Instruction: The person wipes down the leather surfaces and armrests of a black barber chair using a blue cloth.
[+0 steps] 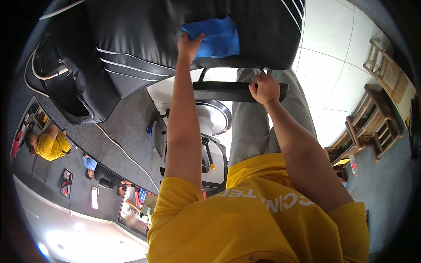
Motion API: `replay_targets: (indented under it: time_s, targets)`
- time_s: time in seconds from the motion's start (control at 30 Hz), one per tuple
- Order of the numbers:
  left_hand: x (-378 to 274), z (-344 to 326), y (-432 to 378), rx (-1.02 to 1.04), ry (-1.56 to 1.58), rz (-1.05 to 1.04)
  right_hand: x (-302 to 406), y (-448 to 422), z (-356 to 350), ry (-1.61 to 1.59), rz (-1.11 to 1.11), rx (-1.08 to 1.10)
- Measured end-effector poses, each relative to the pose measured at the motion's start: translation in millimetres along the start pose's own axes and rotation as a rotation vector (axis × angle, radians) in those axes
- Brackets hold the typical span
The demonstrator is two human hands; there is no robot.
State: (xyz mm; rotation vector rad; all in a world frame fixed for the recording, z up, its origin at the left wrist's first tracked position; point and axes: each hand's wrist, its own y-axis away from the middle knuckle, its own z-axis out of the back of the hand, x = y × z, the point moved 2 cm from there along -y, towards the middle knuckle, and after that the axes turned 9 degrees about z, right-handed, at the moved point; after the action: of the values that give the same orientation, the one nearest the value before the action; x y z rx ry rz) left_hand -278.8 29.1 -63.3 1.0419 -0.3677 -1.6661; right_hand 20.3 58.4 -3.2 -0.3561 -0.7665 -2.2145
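Note:
My left hand (189,46) grips the left edge of a blue cloth (218,37), which lies spread on the black leather-like upholstery (138,29) of a padded seat. Its thumb rests on the cloth; the other fingertips are partly hidden. My right hand (264,87) is closed around the right part of a black padded bar (223,91), just past the near edge of the upholstery. White piping lines run across the black cover. Beneath the bar stands a round, shiny metal base (212,116).
A black side section (79,95) with a pale cable and connector (62,70) is at left. A mirror (79,171) there shows people. A lever with a yellow tip (212,164) is below. Wooden chairs (375,128) and a plastic bottle (353,165) are at right.

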Motion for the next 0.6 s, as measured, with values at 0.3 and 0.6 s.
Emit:
replay_targets:
  time_s: [0.3,0.6]
  targets:
    - [-63,92,56,-0.280,0.059,-0.398,1,0,0,0.002,-0.019,0.029]
    - [-45,-20,98,-0.133,-0.474,-0.711,5,0,0,0.011,0.008,0.001]
